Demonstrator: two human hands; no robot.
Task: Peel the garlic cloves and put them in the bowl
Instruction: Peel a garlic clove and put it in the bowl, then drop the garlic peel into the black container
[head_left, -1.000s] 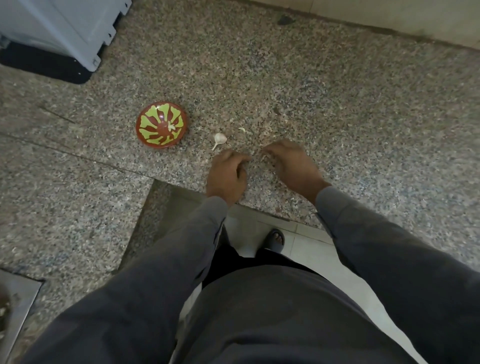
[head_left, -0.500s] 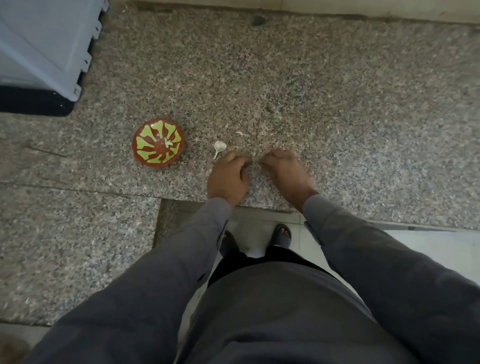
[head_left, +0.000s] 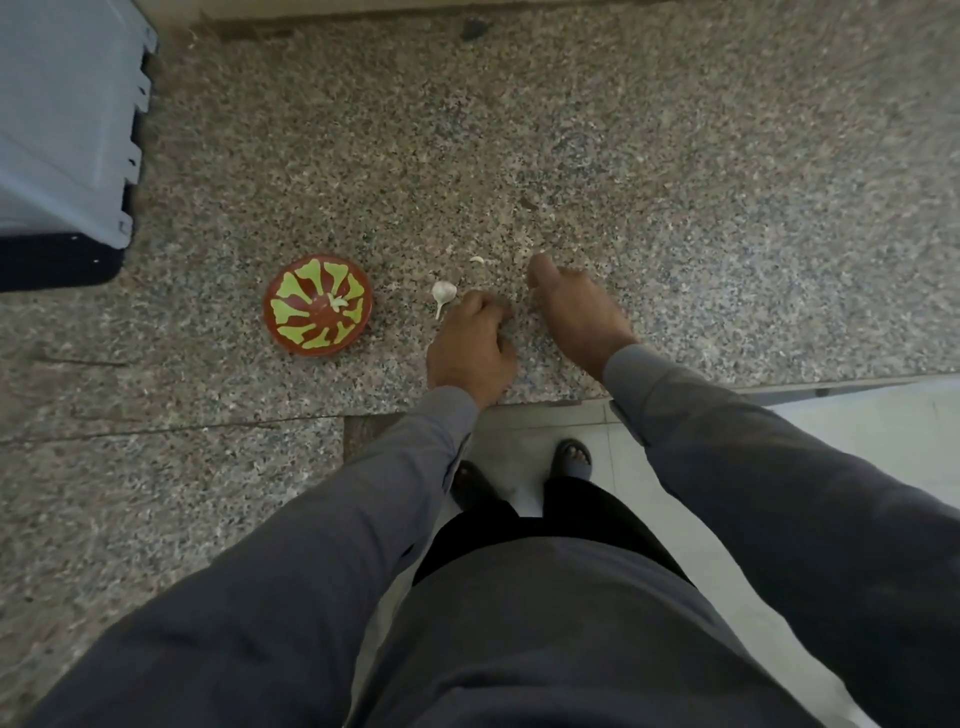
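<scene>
Two hands down on the granite, garlic beside them

The speckled granite counter (head_left: 623, 156) fills the view. At about 9 o'clock from the hands sits the red-and-green bowl (head_left: 291, 332), pale cloves inside. The right hand (head_left: 576, 317) lies knuckles-up, fingers reaching toward 11 o'clock. The left hand (head_left: 470, 351) is curled; whether either holds anything, I cannot tell. The garlic piece (head_left: 443, 292) lies just beside the left fingertips at 11 o'clock

White garlic clove (head_left: 443, 292) beside red-green bowl (head_left: 317, 304).
</scene>
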